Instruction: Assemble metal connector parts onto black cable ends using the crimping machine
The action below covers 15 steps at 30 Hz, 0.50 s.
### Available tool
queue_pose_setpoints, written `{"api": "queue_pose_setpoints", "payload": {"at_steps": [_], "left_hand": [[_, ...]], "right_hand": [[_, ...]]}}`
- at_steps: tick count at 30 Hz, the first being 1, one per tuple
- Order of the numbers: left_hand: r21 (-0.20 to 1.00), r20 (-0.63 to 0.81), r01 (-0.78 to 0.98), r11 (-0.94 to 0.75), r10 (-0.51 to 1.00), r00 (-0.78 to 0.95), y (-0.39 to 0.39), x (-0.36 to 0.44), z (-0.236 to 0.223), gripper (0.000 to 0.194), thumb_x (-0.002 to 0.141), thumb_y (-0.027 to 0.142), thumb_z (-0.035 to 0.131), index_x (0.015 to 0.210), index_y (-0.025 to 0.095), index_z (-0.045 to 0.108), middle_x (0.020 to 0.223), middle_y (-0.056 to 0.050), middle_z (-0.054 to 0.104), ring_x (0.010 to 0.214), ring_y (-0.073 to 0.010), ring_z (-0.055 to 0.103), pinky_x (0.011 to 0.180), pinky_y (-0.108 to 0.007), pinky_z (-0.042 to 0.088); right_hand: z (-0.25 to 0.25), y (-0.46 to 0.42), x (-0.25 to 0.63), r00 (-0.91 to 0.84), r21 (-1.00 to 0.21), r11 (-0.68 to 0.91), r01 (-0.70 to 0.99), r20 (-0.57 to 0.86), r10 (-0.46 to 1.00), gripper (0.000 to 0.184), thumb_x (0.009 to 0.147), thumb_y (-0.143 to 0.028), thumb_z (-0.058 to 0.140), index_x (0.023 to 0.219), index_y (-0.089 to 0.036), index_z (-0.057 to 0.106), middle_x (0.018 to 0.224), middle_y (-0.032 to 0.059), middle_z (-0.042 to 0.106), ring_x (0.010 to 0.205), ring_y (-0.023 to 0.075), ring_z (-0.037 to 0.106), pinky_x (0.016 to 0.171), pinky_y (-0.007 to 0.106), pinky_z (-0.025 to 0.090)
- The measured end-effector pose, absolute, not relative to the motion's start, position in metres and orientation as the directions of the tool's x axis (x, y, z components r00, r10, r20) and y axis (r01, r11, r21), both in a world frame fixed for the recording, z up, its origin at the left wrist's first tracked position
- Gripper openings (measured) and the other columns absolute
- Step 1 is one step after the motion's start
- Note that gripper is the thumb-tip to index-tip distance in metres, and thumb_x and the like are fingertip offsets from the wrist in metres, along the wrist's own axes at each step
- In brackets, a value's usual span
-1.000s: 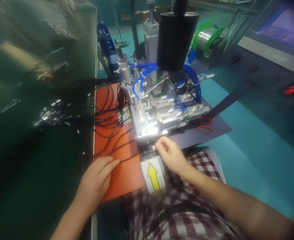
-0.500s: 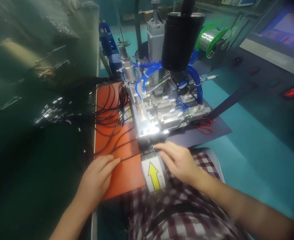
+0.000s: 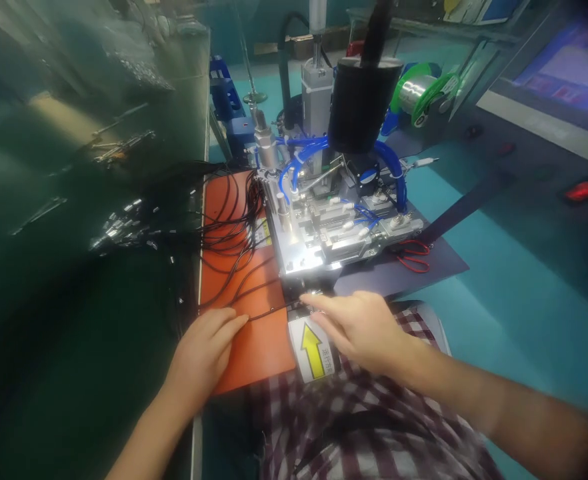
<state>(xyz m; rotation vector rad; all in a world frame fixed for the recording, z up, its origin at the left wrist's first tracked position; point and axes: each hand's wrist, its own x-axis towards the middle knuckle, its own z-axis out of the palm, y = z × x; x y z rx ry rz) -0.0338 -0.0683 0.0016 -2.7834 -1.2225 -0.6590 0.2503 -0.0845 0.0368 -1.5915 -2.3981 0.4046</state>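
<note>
Pinching thin black cable (image 3: 261, 315), left hand (image 3: 207, 353) clasping it, left of white plate (image 3: 305, 367) printed with yellow arrow (image 3: 315, 353); cable runs across flat orange mat (image 3: 254, 367) to just beyond plate. Right hand (image 3: 369, 327), right of plate: grip slack, thumb and index parted, index fingertip at cable. Silver metal machine (image 3: 347, 245) with blue tubes (image 3: 397, 170) beyond plate.

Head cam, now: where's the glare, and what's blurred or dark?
Head view: glare whitens the metal plate; the green surface at left is dark, shiny pieces there smeared; screen blurred; left hand and right hand read clearer.
</note>
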Motion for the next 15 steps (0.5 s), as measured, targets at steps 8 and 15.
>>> {"api": "queue_pose_setpoints", "payload": {"at_steps": [8, 15], "left_hand": [[0.111, 0.380, 0.697, -0.708, 0.678, 0.629, -0.069, -0.034, 0.000, 0.029, 0.089, 0.002, 0.042, 0.107, 0.014, 0.061, 0.101, -0.010, 0.061, 0.091, -0.0189, 0.059, 0.079, -0.032, 0.052], [0.081, 0.397, 0.691, -0.718, 0.659, 0.639, -0.068, -0.035, -0.001, 0.028, 0.089, 0.002, 0.043, 0.107, 0.014, 0.060, 0.101, -0.010, 0.060, 0.091, -0.0195, 0.058, 0.079, -0.033, 0.052]], "right_hand": [[0.042, -0.079, 0.240, -0.525, -0.170, 0.510, 0.843, -0.056, 0.849, 0.043, 0.098, -0.044, 0.042, 0.131, -0.021, 0.056, 0.070, 0.0075, 0.074, 0.060, 0.0208, 0.067, 0.051, 0.031, 0.019], [0.021, -0.074, 0.255, -0.242, -0.689, 0.164, 0.706, -0.018, 0.970, 0.023, 0.090, -0.036, 0.056, 0.106, -0.024, 0.067, 0.058, -0.0029, 0.061, 0.054, 0.0130, 0.053, 0.056, 0.026, 0.030]]}}
